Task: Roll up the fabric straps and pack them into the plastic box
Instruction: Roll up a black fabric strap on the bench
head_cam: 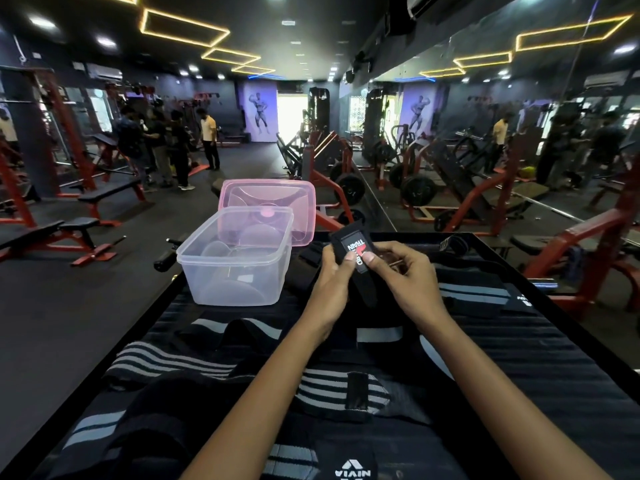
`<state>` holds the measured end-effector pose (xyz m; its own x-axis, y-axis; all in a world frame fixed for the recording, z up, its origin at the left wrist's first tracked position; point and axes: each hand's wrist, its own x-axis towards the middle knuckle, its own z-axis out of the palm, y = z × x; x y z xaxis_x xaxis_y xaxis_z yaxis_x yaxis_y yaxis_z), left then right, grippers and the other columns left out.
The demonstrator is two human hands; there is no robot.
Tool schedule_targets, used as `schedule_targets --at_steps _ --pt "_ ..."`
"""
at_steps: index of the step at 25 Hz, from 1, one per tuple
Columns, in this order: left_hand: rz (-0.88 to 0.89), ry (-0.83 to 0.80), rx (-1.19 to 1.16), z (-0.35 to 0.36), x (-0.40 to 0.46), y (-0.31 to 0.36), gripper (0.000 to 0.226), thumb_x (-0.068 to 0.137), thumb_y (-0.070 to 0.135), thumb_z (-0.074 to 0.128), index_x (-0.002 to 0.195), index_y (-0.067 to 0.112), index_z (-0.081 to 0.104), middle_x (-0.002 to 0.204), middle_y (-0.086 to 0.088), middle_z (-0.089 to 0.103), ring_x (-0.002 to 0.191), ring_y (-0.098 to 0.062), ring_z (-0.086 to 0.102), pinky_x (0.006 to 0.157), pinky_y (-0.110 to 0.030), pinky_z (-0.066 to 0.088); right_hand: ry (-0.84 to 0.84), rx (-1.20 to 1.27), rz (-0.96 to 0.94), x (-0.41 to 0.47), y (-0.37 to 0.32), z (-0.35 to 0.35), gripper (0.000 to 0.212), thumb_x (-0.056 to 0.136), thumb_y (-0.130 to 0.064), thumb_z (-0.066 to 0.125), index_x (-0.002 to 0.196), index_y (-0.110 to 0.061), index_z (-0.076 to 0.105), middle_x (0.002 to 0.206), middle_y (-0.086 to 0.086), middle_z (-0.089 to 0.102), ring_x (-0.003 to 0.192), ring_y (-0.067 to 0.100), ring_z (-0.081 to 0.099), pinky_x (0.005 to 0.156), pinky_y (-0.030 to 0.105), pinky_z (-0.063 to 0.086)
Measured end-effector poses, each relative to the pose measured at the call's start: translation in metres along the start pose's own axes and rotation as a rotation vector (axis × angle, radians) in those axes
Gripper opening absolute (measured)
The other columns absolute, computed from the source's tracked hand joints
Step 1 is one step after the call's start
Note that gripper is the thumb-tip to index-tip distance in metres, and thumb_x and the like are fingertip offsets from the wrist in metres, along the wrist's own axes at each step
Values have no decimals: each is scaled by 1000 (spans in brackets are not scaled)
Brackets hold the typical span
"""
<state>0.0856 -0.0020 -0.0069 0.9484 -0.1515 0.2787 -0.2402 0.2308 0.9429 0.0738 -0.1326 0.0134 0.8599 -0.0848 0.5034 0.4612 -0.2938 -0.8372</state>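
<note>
Two hands hold one black strap (351, 252) up above the middle of the tabletop (540, 344). The strap has a small label with red and white letters on it. The left hand (332, 289) grips the strap from the left side, and its fingers (329, 261) are curled round the edge, with the thumb pressing on the label. The right hand (407, 278) holds the strap from the right side, and its fingers (391, 251) are bent in, with the thumb pinching the label next to the left thumb. The low end of the strap hangs down between the two hands.

The clear plastic box (235, 258) sits on the far left part of the tabletop, just left of the hands. It is open and has no straps in it. A pink lid (277, 199) leans behind the box, touching its far side.

More straps lie flat on the dark tabletop. A striped strap (173, 362) in black and white lies near, on the left. Another striped strap (332, 389) lies under the arms. A gray-banded strap (474, 292) lies on the right. A small rolled strap (453, 244) sits at the far right edge.

Far away there are red gym machines (69, 133) and some people (166, 147) standing on the left.
</note>
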Motion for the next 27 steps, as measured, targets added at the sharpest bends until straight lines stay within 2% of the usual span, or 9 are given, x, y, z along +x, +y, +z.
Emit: schedule_targets --at_steps 2,4,6,10,13,17,21,23,27 --pt "-145 28 90 -5 -2 13 16 100 36 41 112 32 52 114 -7 67 102 -27 67 85 -45 55 -42 21 48 -2 0 -1 20 81 -24 75 101 -21 69 72 5 68 69 18 65 69 32 52" --pt "-267 81 243 -16 -4 25 34 98 47 40 115 22 56 91 -16 72 72 -28 71 62 -33 57 -62 57 56 -2 0 1 23 78 -17 77 99 -16 67 66 2 64 63 13 60 65 27 49" --pt "-346 116 322 -29 -5 32 47 92 55 47 113 14 58 70 -19 71 56 -29 70 52 -30 57 -117 90 14 -3 -1 2 25 77 -10 78 98 -13 65 65 -2 59 60 6 53 62 19 45" --pt "-498 146 -49 -38 -5 29 39 86 39 65 109 8 62 82 -16 70 60 -22 72 56 -31 60 -280 125 -36 -1 2 -6 33 75 -1 78 100 -10 58 72 -3 58 66 7 54 68 19 47" --pt "-469 236 -314 -28 1 14 31 85 26 68 108 4 64 87 -13 73 66 -19 72 58 -31 61 -386 106 -56 -4 4 -6 38 73 2 79 101 -9 55 74 -1 58 70 13 55 71 23 47" --pt "-390 278 -477 -25 7 0 34 91 10 58 118 -9 57 117 -26 61 85 -27 66 71 -35 59 -435 17 -126 -7 6 -5 24 82 -10 74 103 -9 62 77 -1 63 74 13 58 74 24 47" --pt "-339 312 -481 -26 8 2 8 92 -1 53 94 6 53 73 -11 63 49 -14 65 48 -25 57 -113 -206 -73 6 28 -18 19 87 -14 68 105 -18 66 103 -1 64 93 12 60 80 25 46" --pt "-294 293 -486 -26 6 10 16 92 -4 50 106 5 47 60 -8 64 42 -12 62 43 -22 53 -169 -362 31 9 38 -25 34 86 -17 69 120 -20 61 117 -1 60 107 12 56 90 27 45" --pt "-253 230 -437 -33 6 15 26 94 -3 48 119 4 47 80 -8 58 40 -5 58 41 -18 49 -400 -306 96 12 40 -27 27 92 -10 57 114 -24 66 108 -6 70 106 7 62 100 34 47"
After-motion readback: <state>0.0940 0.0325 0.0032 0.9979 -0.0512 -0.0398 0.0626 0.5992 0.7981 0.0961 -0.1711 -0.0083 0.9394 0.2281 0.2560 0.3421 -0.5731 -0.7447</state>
